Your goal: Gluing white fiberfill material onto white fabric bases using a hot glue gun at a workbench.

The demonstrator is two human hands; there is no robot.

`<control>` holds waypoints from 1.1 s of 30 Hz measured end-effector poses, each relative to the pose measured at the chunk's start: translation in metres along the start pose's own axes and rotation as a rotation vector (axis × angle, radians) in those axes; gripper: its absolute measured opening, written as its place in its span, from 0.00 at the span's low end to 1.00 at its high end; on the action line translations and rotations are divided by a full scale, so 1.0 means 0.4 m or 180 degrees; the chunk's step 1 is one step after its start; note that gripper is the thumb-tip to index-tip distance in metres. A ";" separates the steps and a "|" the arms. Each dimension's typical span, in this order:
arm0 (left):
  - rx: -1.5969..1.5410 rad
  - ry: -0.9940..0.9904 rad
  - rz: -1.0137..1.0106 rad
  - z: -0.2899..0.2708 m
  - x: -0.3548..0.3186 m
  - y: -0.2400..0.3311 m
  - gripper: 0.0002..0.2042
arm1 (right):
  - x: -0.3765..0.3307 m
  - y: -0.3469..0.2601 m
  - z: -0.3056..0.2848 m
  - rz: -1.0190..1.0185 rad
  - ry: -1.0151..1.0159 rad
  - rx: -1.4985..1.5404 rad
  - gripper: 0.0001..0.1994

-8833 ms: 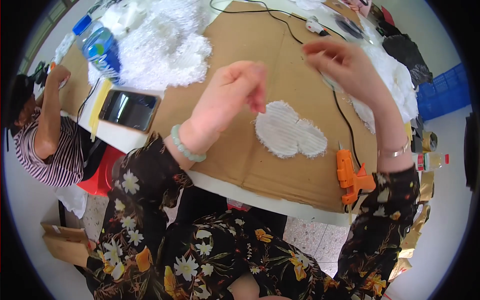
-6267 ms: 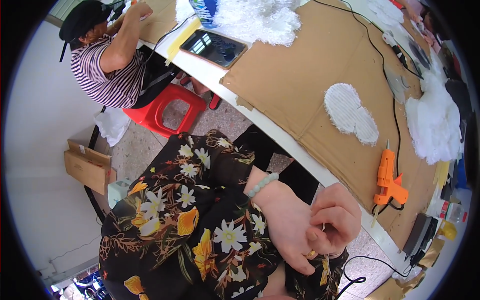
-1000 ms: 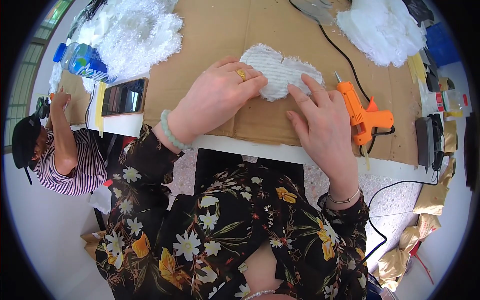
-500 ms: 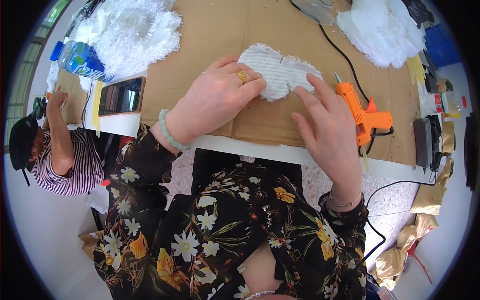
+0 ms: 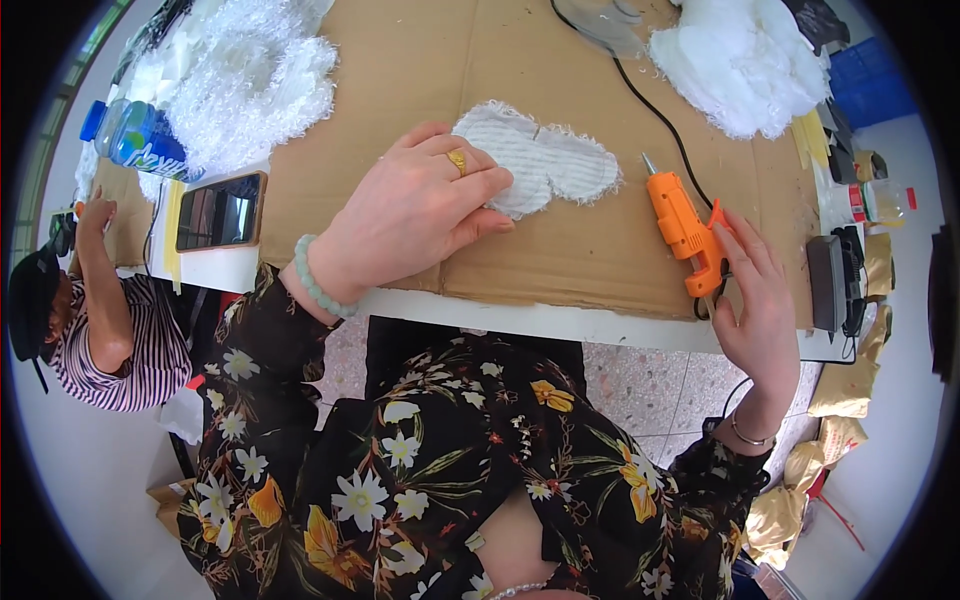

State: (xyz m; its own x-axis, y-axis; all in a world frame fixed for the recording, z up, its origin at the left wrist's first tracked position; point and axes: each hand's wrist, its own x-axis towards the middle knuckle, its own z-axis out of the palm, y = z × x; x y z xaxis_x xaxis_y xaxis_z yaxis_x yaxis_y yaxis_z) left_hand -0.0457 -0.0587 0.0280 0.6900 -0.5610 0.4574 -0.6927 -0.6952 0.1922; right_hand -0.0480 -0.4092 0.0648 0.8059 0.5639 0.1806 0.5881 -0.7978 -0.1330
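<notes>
A frayed, white piece of fluffy fabric [image 5: 540, 165] with faint stripes lies flat on the brown cardboard. The curled fingers of my left hand [image 5: 430, 200] press together over its left end and hide that edge. To the right rests an orange hot glue gun [image 5: 678, 225], its metal nozzle pointing away from me. My right hand [image 5: 755, 300] covers the gun's handle, fingers over the top and thumb on the near side. The handle itself is hidden behind the fingers.
White shaggy fabric [image 5: 250, 90] heaps at the far left, beside a blue-capped bottle [image 5: 135, 135] and a phone [image 5: 222, 212]. White stuffing [image 5: 740, 65] is piled at the far right. A black cord [image 5: 650, 95] crosses the cardboard [image 5: 400, 60]. Another person [image 5: 110, 330] sits at the left.
My right hand has left the fabric's right side and moved right, onto the glue gun's handle. The left hand stays at the fabric's left end. The whole view has shifted slightly.
</notes>
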 end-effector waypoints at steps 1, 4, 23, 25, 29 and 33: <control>-0.0009 0.0002 0.0011 -0.001 0.003 0.000 0.13 | 0.003 0.002 -0.002 0.0013 0.0000 -0.0007 0.31; -0.0040 -0.0054 -0.0038 -0.008 0.010 -0.003 0.12 | 0.025 0.011 -0.005 -0.0026 -0.0124 -0.0230 0.30; 0.0136 -0.0225 0.0005 -0.017 0.041 -0.018 0.10 | 0.066 0.080 -0.045 0.0129 -0.0553 0.1021 0.23; 0.0217 -0.0353 -0.0093 -0.021 0.027 -0.014 0.11 | 0.050 0.088 -0.055 0.0471 -0.0584 0.1573 0.21; 0.0259 -0.0157 0.0156 -0.008 0.033 -0.001 0.13 | -0.004 0.152 -0.059 0.0863 0.0257 0.3642 0.34; 0.0322 -0.0527 0.0169 -0.018 0.029 0.010 0.15 | 0.029 0.107 -0.044 0.0058 0.0054 0.4496 0.34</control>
State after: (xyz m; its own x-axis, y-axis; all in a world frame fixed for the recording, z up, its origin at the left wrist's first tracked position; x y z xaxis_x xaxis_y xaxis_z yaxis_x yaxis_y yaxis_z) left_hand -0.0420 -0.0646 0.0404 0.6839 -0.6586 0.3140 -0.7101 -0.6996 0.0795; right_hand -0.0146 -0.4406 0.0784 0.8190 0.5453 0.1785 0.1589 0.0834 -0.9838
